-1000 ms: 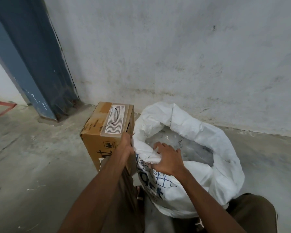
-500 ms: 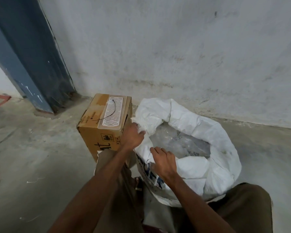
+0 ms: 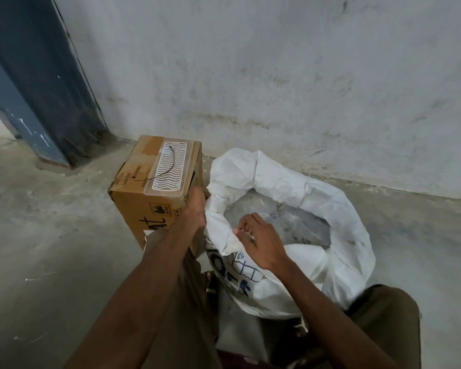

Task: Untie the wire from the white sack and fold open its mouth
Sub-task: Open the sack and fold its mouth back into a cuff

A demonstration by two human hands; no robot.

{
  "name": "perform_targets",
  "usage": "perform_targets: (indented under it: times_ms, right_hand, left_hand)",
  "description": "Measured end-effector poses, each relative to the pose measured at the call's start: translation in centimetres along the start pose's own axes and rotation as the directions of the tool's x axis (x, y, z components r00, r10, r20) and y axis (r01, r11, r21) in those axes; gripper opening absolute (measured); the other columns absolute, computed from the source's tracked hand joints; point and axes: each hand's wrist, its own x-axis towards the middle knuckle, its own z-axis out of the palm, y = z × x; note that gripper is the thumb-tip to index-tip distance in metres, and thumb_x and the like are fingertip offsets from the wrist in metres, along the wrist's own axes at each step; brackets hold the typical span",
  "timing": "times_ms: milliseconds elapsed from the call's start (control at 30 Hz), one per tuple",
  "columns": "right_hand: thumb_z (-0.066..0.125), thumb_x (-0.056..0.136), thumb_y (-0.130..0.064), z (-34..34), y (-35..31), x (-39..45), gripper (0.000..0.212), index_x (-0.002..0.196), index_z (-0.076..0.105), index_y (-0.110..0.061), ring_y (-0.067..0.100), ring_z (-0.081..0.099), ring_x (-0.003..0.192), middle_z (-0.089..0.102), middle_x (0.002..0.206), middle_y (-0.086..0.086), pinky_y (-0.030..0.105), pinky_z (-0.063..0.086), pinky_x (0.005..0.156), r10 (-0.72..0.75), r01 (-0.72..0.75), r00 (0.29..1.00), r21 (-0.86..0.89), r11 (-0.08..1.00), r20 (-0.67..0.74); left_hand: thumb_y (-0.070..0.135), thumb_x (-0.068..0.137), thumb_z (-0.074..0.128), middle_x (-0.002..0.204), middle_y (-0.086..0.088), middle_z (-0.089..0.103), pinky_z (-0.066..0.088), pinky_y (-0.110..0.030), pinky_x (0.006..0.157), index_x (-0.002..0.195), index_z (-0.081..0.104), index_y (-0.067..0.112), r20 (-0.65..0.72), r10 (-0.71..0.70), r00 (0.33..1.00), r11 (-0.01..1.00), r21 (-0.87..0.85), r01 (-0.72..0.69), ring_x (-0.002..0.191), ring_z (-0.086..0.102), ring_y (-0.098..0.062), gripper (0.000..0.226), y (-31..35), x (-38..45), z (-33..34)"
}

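Observation:
The white sack (image 3: 338,209) stands on the floor between my knees, its mouth wide and its rim rolled outward. Clear plastic shows inside it. Blue print marks its near side. My left hand (image 3: 196,209) grips the rolled rim at the sack's left edge, its fingers hidden behind the fabric. My right hand (image 3: 260,239) pinches the near rim with curled fingers, just right of the left hand. A thin black wire (image 3: 168,163) lies loose on top of the cardboard box (image 3: 144,206) to the left of the sack.
The cardboard box stands against the sack's left side. A grey wall (image 3: 277,75) rises close behind both. A blue steel column (image 3: 37,89) stands at the back left. Bare concrete floor (image 3: 51,262) spreads to the left. My knees flank the sack.
My left hand moved from the box side onto the sack's left rim. My right hand slid up along the near rim, and the rim there is rolled further outward.

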Motion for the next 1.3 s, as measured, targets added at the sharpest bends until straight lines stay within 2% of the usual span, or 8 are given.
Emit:
perform_targets:
  times_ms: [200, 300, 400, 633, 867, 1000, 1167, 1300]
  right_hand:
    - [0.058, 0.076, -0.009, -1.2, -1.0, 7.3, 0.054, 0.128, 0.05, -0.02, 0.022, 0.056, 0.108, 0.052, 0.125, -0.001, 0.039, 0.043, 0.085, -0.124, 0.096, 0.99, -0.331, 0.939, -0.067]
    - [0.068, 0.069, -0.007, -1.7, -0.3, 11.4, 0.09, 0.15, 0.034, -0.024, 0.032, 0.035, 0.14, 0.032, 0.156, 0.006, 0.053, 0.031, 0.108, -0.066, 0.105, 0.994, -0.543, 0.833, 0.092]
    - [0.074, 0.08, -0.016, -1.4, 1.5, 14.4, 0.072, 0.145, 0.044, -0.026, 0.037, 0.019, 0.15, 0.025, 0.163, 0.005, 0.06, 0.015, 0.117, -0.068, 0.196, 0.974, -0.648, 0.736, 0.217]
    - [0.068, 0.085, -0.022, -2.6, 1.8, 17.5, 0.057, 0.139, 0.048, -0.016, 0.026, 0.052, 0.126, 0.065, 0.128, 0.008, 0.047, 0.011, 0.119, -0.086, 0.316, 0.932, -0.672, 0.67, 0.352]
    - [0.074, 0.077, -0.032, -4.7, 1.5, 17.9, 0.04, 0.116, 0.064, -0.027, 0.021, 0.053, 0.114, 0.068, 0.113, -0.002, 0.039, 0.032, 0.096, -0.056, 0.313, 0.932, -0.719, 0.621, 0.357]
    - [0.075, 0.075, -0.027, -5.0, 0.5, 17.7, 0.035, 0.108, 0.067, -0.018, 0.024, 0.048, 0.112, 0.059, 0.116, 0.001, 0.041, 0.034, 0.096, -0.033, 0.232, 0.96, -0.724, 0.649, 0.279]
    - [0.072, 0.079, -0.031, -5.8, 0.3, 17.3, 0.031, 0.108, 0.068, -0.021, 0.023, 0.052, 0.118, 0.062, 0.121, 0.0, 0.039, 0.029, 0.107, -0.063, 0.26, 0.955, -0.709, 0.656, 0.291]
    - [0.071, 0.077, -0.026, -6.3, 0.0, 16.5, 0.03, 0.105, 0.063, -0.026, 0.022, 0.064, 0.102, 0.07, 0.103, -0.002, 0.034, 0.037, 0.084, -0.046, 0.254, 0.95, -0.679, 0.689, 0.309]
  left_hand:
    - [0.025, 0.062, 0.055, 0.085, -0.016, 0.064, 0.048, -0.04, 0.08, 0.082, 0.064, 0.007, 0.122, -0.085, 0.989, 0.982, 0.178, 0.063, 0.078, 0.061, -0.031, 0.029, -0.2, 1.8, -2.2]
    - [0.025, 0.078, 0.052, 0.081, -0.011, 0.07, 0.049, -0.037, 0.08, 0.09, 0.068, 0.005, 0.15, -0.081, 0.985, 0.97, 0.238, 0.043, 0.083, 0.062, -0.029, 0.029, 1.0, -0.1, -1.8]
    - [0.022, 0.088, 0.053, 0.087, -0.007, 0.073, 0.046, -0.033, 0.077, 0.088, 0.067, 0.012, 0.194, 0.02, 0.981, 0.932, 0.352, -0.089, 0.082, 0.061, -0.021, 0.017, 1.4, -0.4, -1.5]
    - [0.051, 0.084, 0.076, 0.139, 0.016, 0.05, 0.037, -0.029, 0.098, 0.15, 0.043, 0.031, 0.395, 0.221, 0.892, 0.527, 0.721, -0.45, 0.123, 0.051, -0.008, 0.076, 2.4, 0.8, -2.5]
    - [0.028, 0.088, 0.075, 0.149, -0.013, 0.046, 0.041, -0.036, 0.103, 0.142, 0.051, 0.019, 0.438, 0.244, 0.865, 0.281, 0.822, -0.496, 0.132, 0.049, -0.032, 0.06, 4.7, 0.5, -1.4]
    - [0.0, 0.078, 0.062, 0.098, -0.015, 0.064, 0.044, -0.031, 0.063, 0.098, 0.056, 0.006, 0.391, 0.379, 0.838, 0.286, 0.812, -0.509, 0.091, 0.062, -0.034, 0.022, 5.0, -0.2, 0.5]
    - [0.018, 0.072, 0.062, 0.1, -0.009, 0.067, 0.048, -0.032, 0.067, 0.114, 0.057, 0.01, 0.371, 0.361, 0.856, 0.282, 0.831, -0.479, 0.088, 0.063, -0.026, 0.043, 4.2, -1.2, 1.9]
    - [0.047, 0.052, 0.085, 0.093, 0.001, 0.072, 0.059, -0.037, 0.071, 0.103, 0.071, 0.016, 0.42, 0.332, 0.845, 0.2, 0.844, -0.498, 0.084, 0.069, -0.02, 0.061, 4.0, -1.7, 2.5]
